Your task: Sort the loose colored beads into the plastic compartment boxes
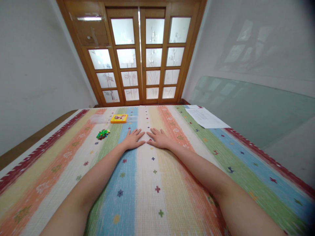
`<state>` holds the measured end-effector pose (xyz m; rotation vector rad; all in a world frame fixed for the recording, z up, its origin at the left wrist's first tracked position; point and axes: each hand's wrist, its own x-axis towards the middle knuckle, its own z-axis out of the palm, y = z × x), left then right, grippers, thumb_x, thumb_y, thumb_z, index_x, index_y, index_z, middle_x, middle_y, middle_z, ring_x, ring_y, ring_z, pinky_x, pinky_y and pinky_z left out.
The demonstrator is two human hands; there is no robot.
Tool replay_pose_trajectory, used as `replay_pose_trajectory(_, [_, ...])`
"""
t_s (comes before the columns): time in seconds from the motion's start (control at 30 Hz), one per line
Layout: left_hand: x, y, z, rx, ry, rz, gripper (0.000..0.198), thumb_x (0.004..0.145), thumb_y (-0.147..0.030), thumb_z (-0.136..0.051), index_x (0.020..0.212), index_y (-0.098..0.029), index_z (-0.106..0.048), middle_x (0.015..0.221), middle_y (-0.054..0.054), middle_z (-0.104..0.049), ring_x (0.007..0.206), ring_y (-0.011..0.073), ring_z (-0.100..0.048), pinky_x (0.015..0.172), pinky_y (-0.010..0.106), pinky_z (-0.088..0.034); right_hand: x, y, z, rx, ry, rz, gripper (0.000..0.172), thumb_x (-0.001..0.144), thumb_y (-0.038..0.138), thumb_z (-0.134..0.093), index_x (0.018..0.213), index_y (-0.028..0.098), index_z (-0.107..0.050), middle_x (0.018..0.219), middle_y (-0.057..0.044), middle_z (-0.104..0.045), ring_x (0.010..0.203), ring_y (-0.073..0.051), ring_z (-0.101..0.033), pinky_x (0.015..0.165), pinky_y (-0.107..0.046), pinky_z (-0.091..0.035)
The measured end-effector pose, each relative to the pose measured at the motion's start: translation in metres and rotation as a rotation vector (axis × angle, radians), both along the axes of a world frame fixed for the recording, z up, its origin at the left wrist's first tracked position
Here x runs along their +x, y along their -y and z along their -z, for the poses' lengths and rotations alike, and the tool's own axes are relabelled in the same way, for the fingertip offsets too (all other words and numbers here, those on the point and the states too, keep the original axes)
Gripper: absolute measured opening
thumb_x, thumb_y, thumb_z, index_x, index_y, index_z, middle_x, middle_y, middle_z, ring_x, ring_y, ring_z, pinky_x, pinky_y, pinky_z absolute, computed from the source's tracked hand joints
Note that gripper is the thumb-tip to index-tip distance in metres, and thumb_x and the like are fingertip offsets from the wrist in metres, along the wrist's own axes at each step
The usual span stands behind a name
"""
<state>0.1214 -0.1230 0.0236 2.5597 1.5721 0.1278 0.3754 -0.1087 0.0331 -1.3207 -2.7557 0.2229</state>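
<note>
My left hand [133, 139] lies flat on the striped tablecloth [147, 177], palm down with its fingers spread. Close beside it, a small gap away, my right hand [159, 138] rests the same way, fingers apart. Neither hand holds anything. Left of my left hand sits a small pile of green, brown and yellow pieces [102, 134], too small to make out singly. Behind that pile lies a yellow box [118, 118] with a picture on its top. Clear plastic [97, 119] shows at both sides of the box.
A printed white paper sheet [206, 118] lies at the table's far right. Beyond the table stand wooden doors with frosted panes [128, 59]. A pale green glass panel [236, 105] leans along the right wall, and a white wall [36, 65] rises on the left.
</note>
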Motion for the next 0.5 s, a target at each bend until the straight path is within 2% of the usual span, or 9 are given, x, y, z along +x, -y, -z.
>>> replay_pose_trajectory(0.33, [0.0000, -0.0011, 0.0016, 0.004, 0.008, -0.002, 0.077, 0.098, -0.073, -0.039, 0.164, -0.034, -0.034, 0.175, 0.007, -0.021, 0.161, 0.0345, -0.018, 0.127, 0.065, -0.006, 0.0009, -0.0015, 0.0024, -0.002, 0.001, 0.000, 0.086, 0.098, 0.081, -0.030, 0.165, 0.028, -0.034, 0.174, -0.014, -0.021, 0.160, -0.037, -0.019, 0.127, -0.063, -0.012])
replay_pose_trajectory(0.5, [0.0010, 0.0004, -0.0001, 0.002, 0.005, -0.005, 0.077, 0.099, -0.072, -0.041, 0.164, -0.033, -0.035, 0.175, 0.007, -0.022, 0.161, 0.0344, -0.018, 0.128, 0.064, -0.006, 0.0005, -0.0011, 0.0016, 0.002, 0.007, 0.003, 0.080, 0.100, 0.076, -0.031, 0.165, 0.029, -0.034, 0.174, -0.013, -0.021, 0.160, -0.036, -0.019, 0.126, -0.063, -0.016])
